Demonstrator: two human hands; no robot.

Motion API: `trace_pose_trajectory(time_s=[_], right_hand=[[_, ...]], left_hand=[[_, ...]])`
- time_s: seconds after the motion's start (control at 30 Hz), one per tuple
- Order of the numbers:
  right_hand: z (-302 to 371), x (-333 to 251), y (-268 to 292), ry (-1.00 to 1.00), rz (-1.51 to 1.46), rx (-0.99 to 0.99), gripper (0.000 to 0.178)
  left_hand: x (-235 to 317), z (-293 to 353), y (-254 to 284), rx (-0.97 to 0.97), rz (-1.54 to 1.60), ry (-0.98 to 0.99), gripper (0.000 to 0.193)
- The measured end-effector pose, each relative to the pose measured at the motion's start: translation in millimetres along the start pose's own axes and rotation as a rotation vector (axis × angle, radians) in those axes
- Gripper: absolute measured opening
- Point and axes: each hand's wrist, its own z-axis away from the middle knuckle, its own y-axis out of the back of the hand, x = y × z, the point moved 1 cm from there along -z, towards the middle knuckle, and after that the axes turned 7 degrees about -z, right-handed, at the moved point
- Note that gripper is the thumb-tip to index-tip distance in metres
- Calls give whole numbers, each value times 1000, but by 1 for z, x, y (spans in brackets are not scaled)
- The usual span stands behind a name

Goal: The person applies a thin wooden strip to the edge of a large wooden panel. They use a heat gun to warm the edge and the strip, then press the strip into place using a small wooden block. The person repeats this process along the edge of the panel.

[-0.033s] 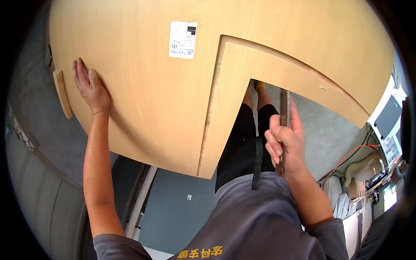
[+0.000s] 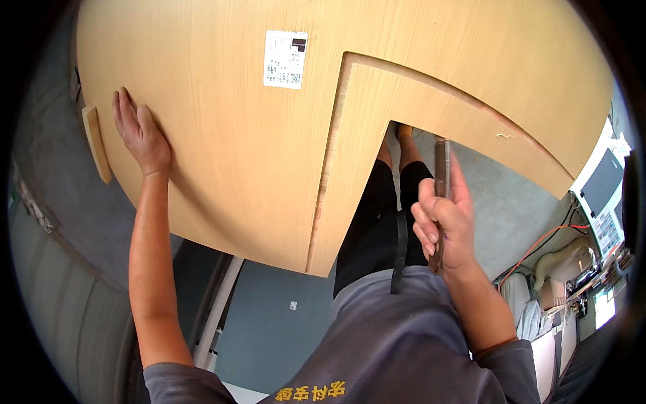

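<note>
My left hand (image 2: 141, 138) lies flat on a large light wood-grain panel (image 2: 222, 141), its fingers stretched out near the left edge. A groove (image 2: 332, 145) cut into the panel runs parallel to an L-shaped inner edge. Beyond that edge, in the opening, my right hand (image 2: 449, 219) is closed around a narrow, dark brown flat bar (image 2: 441, 168) held nearly upright. The bar's exact kind does not show. It is apart from the panel. A white printed label (image 2: 285, 59) is stuck on the panel's surface.
A small wooden block (image 2: 96, 145) sits at the panel's left edge. Below the panel lies a grey board (image 2: 269, 323). Cables (image 2: 538, 242), bags (image 2: 531, 316) and other clutter stand at the right. My legs are in the opening, above a concrete floor (image 2: 494, 188).
</note>
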Motion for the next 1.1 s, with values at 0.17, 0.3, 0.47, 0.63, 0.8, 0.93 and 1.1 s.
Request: trace_pose_trajectory(time_s=[0.17,0.3,0.47,0.63,0.8,0.93,1.1], right_hand=[[-16,2,-28,-145,94,-231,76],[-20,-15,-17,-202,114,-221,81],[21,-69,63,-198,21,-14,77],[75,-126,196,61,-334,164,61],[44,-53,88,-156,188,-1,66],[-5,-24,4,-318,62,-312,70],[-24,-21,-20,-307,10,-384,69]], left_hand=[[-1,-3,-4,6,14,12,51],[-14,-4,-3,18,-36,-39,52],[-15,-4,-5,20,-40,-47,53],[-18,-4,-1,-5,-65,-42,54],[-10,-7,-7,6,-49,-70,54],[-11,-4,-6,8,-64,-63,54],[-8,-4,-10,3,-51,-26,55]])
